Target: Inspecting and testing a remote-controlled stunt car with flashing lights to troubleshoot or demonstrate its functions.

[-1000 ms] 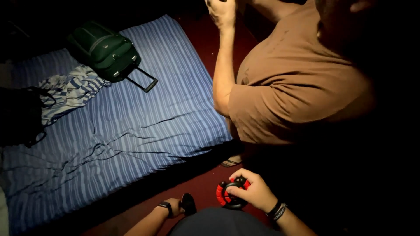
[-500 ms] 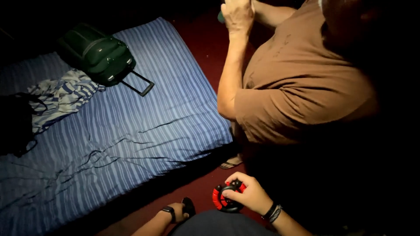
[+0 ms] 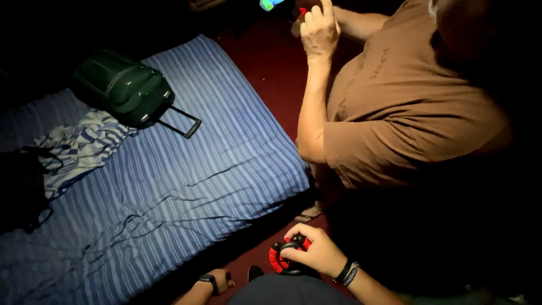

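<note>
A: Start at the grip. What does the right hand [image 3: 316, 251] have?

B: It is wrapped tight around a small red-and-black gadget [image 3: 287, 257], fingers curled over the top, thumb side toward the mattress [image 3: 186, 186]. The gadget sits low in the view, just off the mattress's near edge, above the person's dark lap.

A: And the left hand [image 3: 219, 279]?

B: Also close to that near edge, lower and further along it. It has a watch on the wrist, and the fingers look curled, but it is too dark to say whether they hold anything. I cannot tell.

A: How far along does the work look?

B: Judging only from this, the gadget is in hand and being gripped, nothing more. No part of it lies loose around the mattress, so I can't call anything finished; whatever is done with it looks to be underway.

A: Room to move?

B: Tight. The mattress edge runs right beside both hands. Across from it, another person in a brown shirt [image 3: 406, 113] fills the side away from the mattress, their own hand [image 3: 319, 31] raised well beyond its far corner. A sandal [image 3: 307, 214] lies by the near corner, close to the gadget. On the mattress, a green suitcase [image 3: 124, 90] and crumpled striped cloth [image 3: 79, 149] sit toward the far end, well apart from the hands. Only the narrow strip of dark red floor [image 3: 265, 68] is free.
</note>
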